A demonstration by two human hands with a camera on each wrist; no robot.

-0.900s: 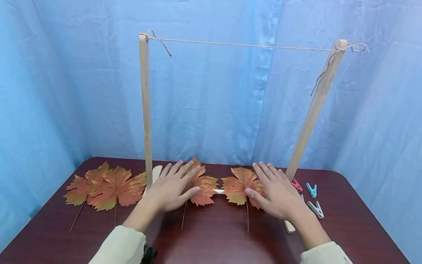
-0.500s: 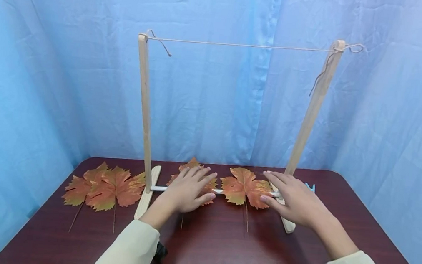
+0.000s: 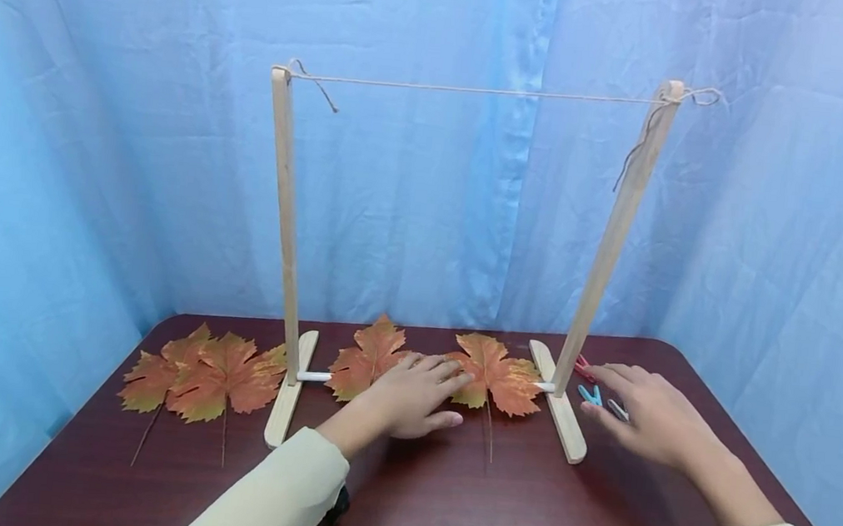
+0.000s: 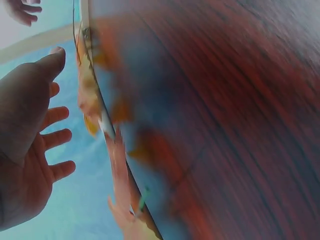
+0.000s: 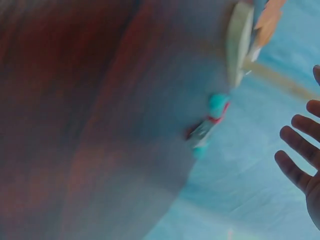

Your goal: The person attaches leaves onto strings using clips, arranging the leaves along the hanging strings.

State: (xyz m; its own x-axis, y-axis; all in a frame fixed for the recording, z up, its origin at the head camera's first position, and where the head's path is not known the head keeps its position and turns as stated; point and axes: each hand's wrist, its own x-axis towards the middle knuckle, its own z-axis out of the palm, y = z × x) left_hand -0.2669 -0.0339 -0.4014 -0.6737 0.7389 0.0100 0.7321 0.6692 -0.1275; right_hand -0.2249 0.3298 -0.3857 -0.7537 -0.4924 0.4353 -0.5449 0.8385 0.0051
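My left hand is held over the gap between two orange artificial leaves, the middle leaf and the right leaf. Its fingers are extended and grip nothing; whether they touch a leaf I cannot tell. Over at the right, my right hand hovers beside several small clothespins, its fingers spread and holding nothing. A red clothespin, a blue clothespin and a grey clothespin show past its fingertips; others may be hidden beneath. In the right wrist view the clothespins look blurred.
A wooden frame stands on the table, its left post and right post joined by a string on top and a white rod below. Two overlapping leaves lie at the left. Blue curtain hangs behind.
My right hand has moved rightward from the right leaf, past the right post, to the clothespins. My left hand has shifted right, uncovering the frame's left foot and most of the middle leaf.
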